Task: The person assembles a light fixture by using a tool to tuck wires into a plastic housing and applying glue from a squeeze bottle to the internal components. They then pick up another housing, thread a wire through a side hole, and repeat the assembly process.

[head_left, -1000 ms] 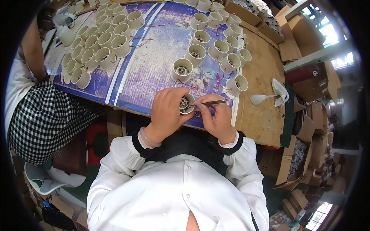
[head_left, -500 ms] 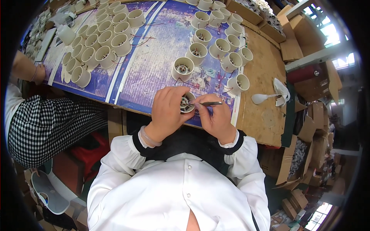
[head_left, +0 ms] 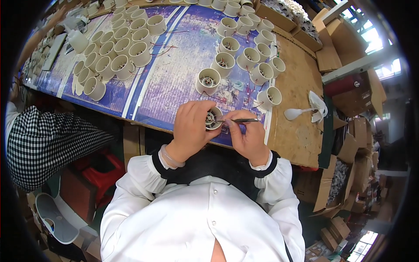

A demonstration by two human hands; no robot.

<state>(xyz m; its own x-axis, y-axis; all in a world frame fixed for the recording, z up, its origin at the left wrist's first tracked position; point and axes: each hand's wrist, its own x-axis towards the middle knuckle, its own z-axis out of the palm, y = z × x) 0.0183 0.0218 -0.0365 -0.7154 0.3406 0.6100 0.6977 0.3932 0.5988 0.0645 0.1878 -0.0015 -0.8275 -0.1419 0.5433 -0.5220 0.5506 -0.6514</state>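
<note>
My left hand (head_left: 190,126) is wrapped round a small white round housing (head_left: 219,114) at the table's front edge, its open top facing up. Metal parts show inside the cup. My right hand (head_left: 249,139) pinches a slim dark metal tool, which looks like tweezers (head_left: 245,120); the tip reaches into the housing from the right. Just beyond my hands stands another white housing (head_left: 208,81) with metal parts and thin dark-red wires. Several more (head_left: 224,64) line up behind it and to the right.
Many like housings (head_left: 121,67) cluster on the table's left side. A squeeze bottle (head_left: 77,41) stands at far left, near a co-worker in a checked garment (head_left: 48,146). On bare board at right lie a white spoon-like piece (head_left: 293,114) and crumpled tissue (head_left: 318,107). Cartons (head_left: 334,183) stack at right.
The co-worker's arm has moved from the table's left edge up toward the far left corner. My hands keep their hold on housing and tool, with only slight shifts.
</note>
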